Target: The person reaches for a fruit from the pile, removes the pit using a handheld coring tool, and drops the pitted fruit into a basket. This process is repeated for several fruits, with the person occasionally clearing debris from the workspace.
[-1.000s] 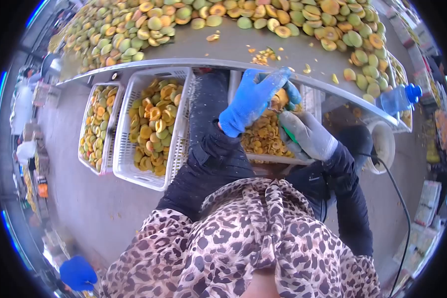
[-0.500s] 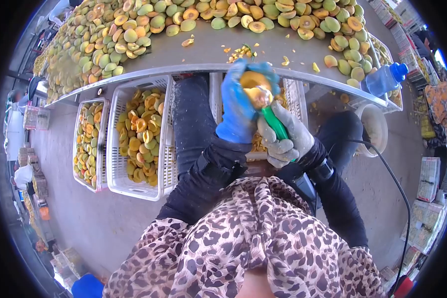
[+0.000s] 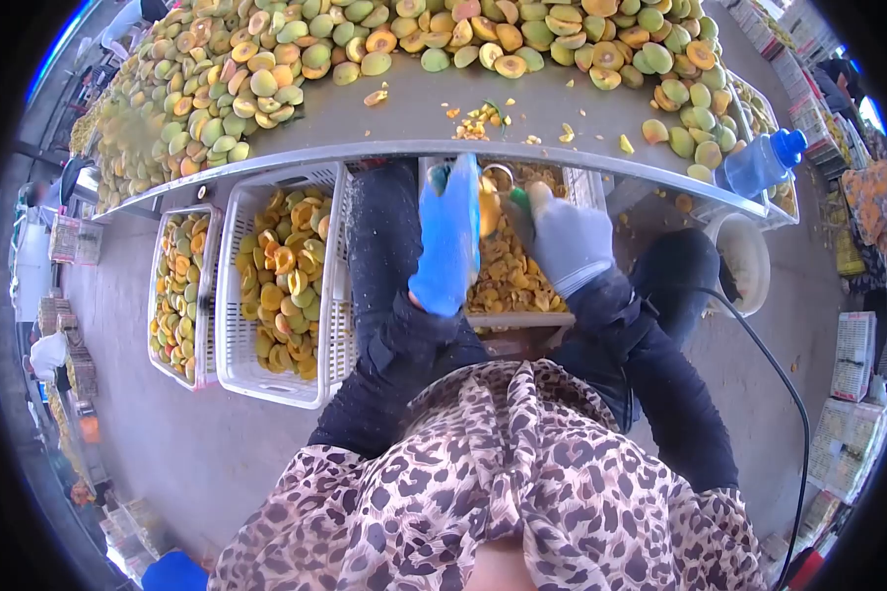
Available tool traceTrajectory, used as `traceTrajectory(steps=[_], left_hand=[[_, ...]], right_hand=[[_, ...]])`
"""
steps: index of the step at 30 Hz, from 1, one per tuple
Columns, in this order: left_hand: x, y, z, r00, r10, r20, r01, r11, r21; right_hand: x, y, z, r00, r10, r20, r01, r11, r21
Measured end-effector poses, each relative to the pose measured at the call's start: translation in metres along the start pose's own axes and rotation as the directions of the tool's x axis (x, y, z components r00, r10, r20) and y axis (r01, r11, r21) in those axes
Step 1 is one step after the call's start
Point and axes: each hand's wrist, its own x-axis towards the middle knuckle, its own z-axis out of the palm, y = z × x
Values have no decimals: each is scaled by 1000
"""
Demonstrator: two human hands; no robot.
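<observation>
The left hand [image 3: 447,236] is curling around a fruit [image 3: 488,209], the right hand [image 3: 570,236] clenching a tool [image 3: 518,197]. Probably light and slippery, the fruit is calling for skin-side holding.

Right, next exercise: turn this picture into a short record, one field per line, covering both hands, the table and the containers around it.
Left hand: blue-gloved, holding a piece of fruit
Right hand: grey-gloved, gripping a green-handled tool
Below hands: scrap crate
Table: heaped fruit, small scraps
Table's right end: bottle
Left side: wide crate and narrow crate, both holding fruit
Right side: bucket
</observation>
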Motion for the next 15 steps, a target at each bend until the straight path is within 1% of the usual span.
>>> traceTrajectory(steps=[1,2,3,4,5,6,7,8,9,10,11,13,15], left_hand=[[-5,8,-2,998,-61,-29,64,991,114],[-15,23,0,997,-77,-8,77,997,32],[-26,40,2,993,25,-117,-15,996,86],[-17,37,-34,950,287,-126,-181,829,529],[-24,74,-35,945,281,-169,-79,695,715],[-9,81,-67,890,454,-36,-64,204,977],[8,83,-84,890,456,-21,-77,196,978],[30,84,-95,788,564,248,-216,-124,968],[52,82,-97,639,571,515,-288,-442,849],[79,74,-86,632,554,542,-433,-327,840],[110,62,-66,620,540,568,-562,-200,803],[168,27,-15,675,447,586,-697,128,705],[214,-13,27,697,323,641,-689,53,723]], right_hand=[[-1,9,15,1000,1,-9,-1,1000,3],[-2,26,33,986,157,58,-155,987,-32],[0,39,36,942,315,115,-308,949,-75],[-2,51,34,940,300,161,-290,953,-85],[-12,56,28,933,283,221,-269,959,-92],[-22,61,31,940,253,230,-259,966,-4],[-32,63,40,927,240,288,-262,964,39],[-38,64,50,915,215,343,-257,963,80],[-41,60,56,929,181,323,-236,962,139],[-42,52,60,941,146,305,-213,957,198],[-40,45,62,943,142,300,-207,958,200],[-35,33,64,957,45,288,-142,934,328],[-34,27,66,946,26,323,-135,937,323]])
